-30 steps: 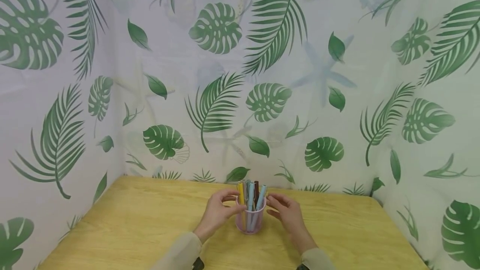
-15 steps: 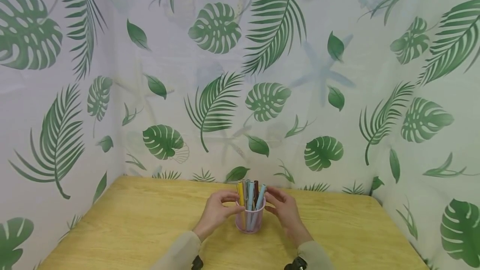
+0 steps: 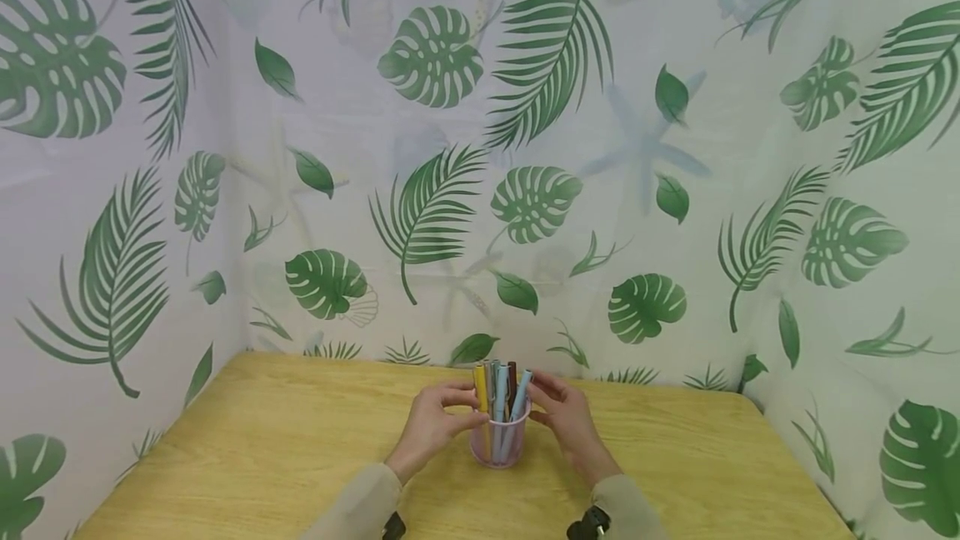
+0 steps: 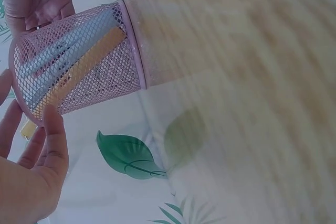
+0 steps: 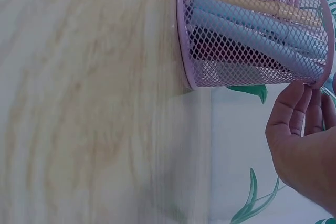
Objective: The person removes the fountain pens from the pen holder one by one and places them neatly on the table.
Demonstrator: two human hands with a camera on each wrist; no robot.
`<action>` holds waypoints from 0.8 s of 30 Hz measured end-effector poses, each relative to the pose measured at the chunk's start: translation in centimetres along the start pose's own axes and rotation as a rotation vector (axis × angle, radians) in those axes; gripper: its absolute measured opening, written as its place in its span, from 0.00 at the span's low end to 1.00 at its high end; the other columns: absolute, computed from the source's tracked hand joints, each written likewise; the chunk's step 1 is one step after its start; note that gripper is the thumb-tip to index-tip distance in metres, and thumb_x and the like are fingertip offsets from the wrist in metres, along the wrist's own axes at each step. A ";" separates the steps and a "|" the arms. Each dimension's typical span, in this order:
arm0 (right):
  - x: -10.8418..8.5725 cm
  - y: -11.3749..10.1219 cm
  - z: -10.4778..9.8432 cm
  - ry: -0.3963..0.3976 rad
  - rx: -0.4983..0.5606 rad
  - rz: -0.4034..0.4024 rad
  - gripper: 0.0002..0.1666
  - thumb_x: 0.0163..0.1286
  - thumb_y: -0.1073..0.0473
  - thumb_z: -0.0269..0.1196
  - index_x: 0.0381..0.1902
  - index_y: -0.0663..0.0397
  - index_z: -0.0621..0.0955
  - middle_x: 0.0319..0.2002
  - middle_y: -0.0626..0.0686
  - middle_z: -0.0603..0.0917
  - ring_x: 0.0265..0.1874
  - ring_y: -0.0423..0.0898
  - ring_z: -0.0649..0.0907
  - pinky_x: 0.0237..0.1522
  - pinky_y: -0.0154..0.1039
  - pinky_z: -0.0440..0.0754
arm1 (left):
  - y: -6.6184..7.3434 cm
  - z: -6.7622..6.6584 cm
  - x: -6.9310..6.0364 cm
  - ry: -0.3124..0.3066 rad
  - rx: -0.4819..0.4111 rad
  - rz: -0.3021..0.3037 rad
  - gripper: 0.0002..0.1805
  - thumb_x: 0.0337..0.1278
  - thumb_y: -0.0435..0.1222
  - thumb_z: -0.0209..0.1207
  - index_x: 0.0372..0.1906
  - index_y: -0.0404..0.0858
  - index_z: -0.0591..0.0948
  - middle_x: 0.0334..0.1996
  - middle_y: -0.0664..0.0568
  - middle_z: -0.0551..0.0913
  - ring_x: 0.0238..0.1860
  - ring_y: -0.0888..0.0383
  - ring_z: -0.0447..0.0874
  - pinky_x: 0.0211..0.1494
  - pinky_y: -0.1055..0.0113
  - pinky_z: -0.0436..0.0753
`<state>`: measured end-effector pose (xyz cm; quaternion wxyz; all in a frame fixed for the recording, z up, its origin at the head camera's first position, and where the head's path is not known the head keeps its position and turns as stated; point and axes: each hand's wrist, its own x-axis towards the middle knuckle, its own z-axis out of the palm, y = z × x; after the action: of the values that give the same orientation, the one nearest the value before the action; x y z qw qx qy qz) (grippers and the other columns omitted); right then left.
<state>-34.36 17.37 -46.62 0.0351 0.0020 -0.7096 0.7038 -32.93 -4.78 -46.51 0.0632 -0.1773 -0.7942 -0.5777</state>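
Observation:
A pink mesh pen cup (image 3: 498, 447) stands upright on the wooden table, holding a yellow pen (image 3: 482, 388), light blue pens (image 3: 501, 394) and a dark one. On its left side the left hand (image 3: 430, 430) grips the rim with thumb and fingers. The right hand (image 3: 572, 423) holds the rim from the other side, its fingertips touching the upper edge. In the left wrist view the cup (image 4: 79, 61) has the left hand (image 4: 37, 171) at its rim. The right wrist view shows the right hand's (image 5: 307, 140) fingertips against the rim of the cup (image 5: 252, 32).
The wooden table (image 3: 262, 440) extends to both sides of the cup. Behind it and at both sides hang white sheets (image 3: 450, 132) printed with green leaves. A black band (image 3: 588, 523) shows at the right wrist, another (image 3: 393, 526) at the left.
Since a second ago the right hand has moved slightly left, in against the cup's rim. The left hand and the cup have barely shifted.

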 end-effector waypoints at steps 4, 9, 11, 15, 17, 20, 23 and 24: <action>0.3 0.0 -0.2 -0.011 0.000 -0.003 0.26 0.70 0.56 0.63 0.63 0.62 0.75 0.57 0.60 0.81 0.48 0.43 0.83 0.48 0.42 0.85 | 0.0 0.0 0.0 -0.003 0.010 0.003 0.14 0.48 0.42 0.73 0.39 0.38 0.89 0.58 0.44 0.81 0.62 0.40 0.76 0.52 0.54 0.84; 0.5 0.1 -0.4 -0.016 0.012 -0.004 0.24 0.69 0.59 0.64 0.60 0.63 0.77 0.53 0.57 0.83 0.45 0.42 0.84 0.46 0.42 0.86 | 0.0 0.0 0.0 0.001 -0.001 0.001 0.14 0.48 0.41 0.73 0.38 0.37 0.89 0.58 0.45 0.82 0.62 0.40 0.76 0.53 0.54 0.84; 0.5 0.1 -0.4 -0.020 0.011 -0.010 0.24 0.69 0.59 0.64 0.59 0.65 0.77 0.52 0.57 0.83 0.44 0.42 0.84 0.46 0.42 0.86 | 0.0 0.0 0.0 0.003 -0.011 -0.004 0.14 0.48 0.41 0.73 0.38 0.37 0.89 0.58 0.45 0.82 0.62 0.40 0.76 0.53 0.53 0.84; 0.5 0.1 -0.5 -0.025 0.002 -0.015 0.24 0.68 0.59 0.65 0.58 0.65 0.78 0.49 0.56 0.84 0.44 0.43 0.83 0.46 0.43 0.86 | 0.0 0.0 0.0 0.005 -0.021 -0.010 0.14 0.48 0.40 0.73 0.38 0.37 0.89 0.58 0.44 0.81 0.62 0.40 0.76 0.54 0.53 0.84; 0.5 0.0 -0.5 -0.025 -0.007 -0.021 0.24 0.69 0.58 0.65 0.58 0.66 0.78 0.49 0.55 0.84 0.43 0.43 0.83 0.46 0.43 0.86 | -0.1 0.0 0.0 0.004 -0.022 -0.012 0.14 0.48 0.41 0.73 0.39 0.37 0.89 0.58 0.44 0.81 0.62 0.40 0.75 0.54 0.52 0.84; 0.5 0.0 -0.5 -0.024 -0.007 -0.027 0.24 0.68 0.58 0.65 0.57 0.66 0.78 0.48 0.55 0.85 0.42 0.42 0.83 0.46 0.42 0.86 | -0.1 0.0 0.0 0.001 -0.017 -0.008 0.14 0.48 0.41 0.73 0.39 0.37 0.89 0.59 0.44 0.81 0.62 0.39 0.75 0.54 0.51 0.83; 0.4 -0.1 -0.6 -0.021 -0.003 -0.041 0.24 0.68 0.58 0.66 0.57 0.67 0.78 0.47 0.55 0.85 0.41 0.41 0.84 0.45 0.40 0.86 | -0.2 -0.1 0.0 -0.006 -0.007 -0.004 0.14 0.48 0.41 0.73 0.39 0.38 0.89 0.59 0.45 0.81 0.63 0.40 0.75 0.55 0.51 0.83; 0.4 -0.1 -0.6 -0.021 0.001 -0.045 0.24 0.68 0.59 0.66 0.57 0.67 0.78 0.47 0.55 0.85 0.41 0.41 0.84 0.44 0.40 0.86 | -0.3 -0.1 0.0 -0.008 -0.004 -0.003 0.14 0.48 0.41 0.73 0.39 0.38 0.89 0.59 0.45 0.81 0.63 0.40 0.75 0.55 0.52 0.83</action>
<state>-34.75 18.00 -46.52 0.0434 0.0253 -0.7092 0.7032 -33.04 -4.96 -46.70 0.0588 -0.1784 -0.7938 -0.5785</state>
